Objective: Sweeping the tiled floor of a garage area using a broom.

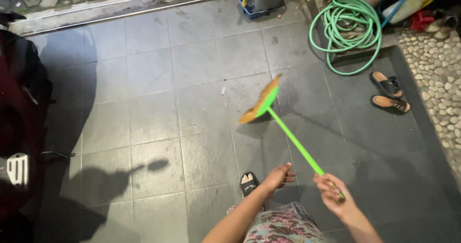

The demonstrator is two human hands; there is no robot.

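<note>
A broom (288, 135) with a bright green handle and brown bristles slants over the grey tiled floor (153, 108). Its head is up and to the left, just above the tiles. My right hand (333, 192) is closed round the lower end of the handle. My left hand (278, 177) hangs beside the handle with loosely curled fingers and holds nothing. Below the hands I see patterned clothing (283, 226) and my sandalled foot (248, 183).
A coiled green hose (345, 29) lies at the upper right beside a strip of pebbles (442, 75). A pair of sandals (389, 93) lies below the hose. A blue base with a grey post (261, 0) stands at the top. A dark motorbike (21, 123) fills the left edge.
</note>
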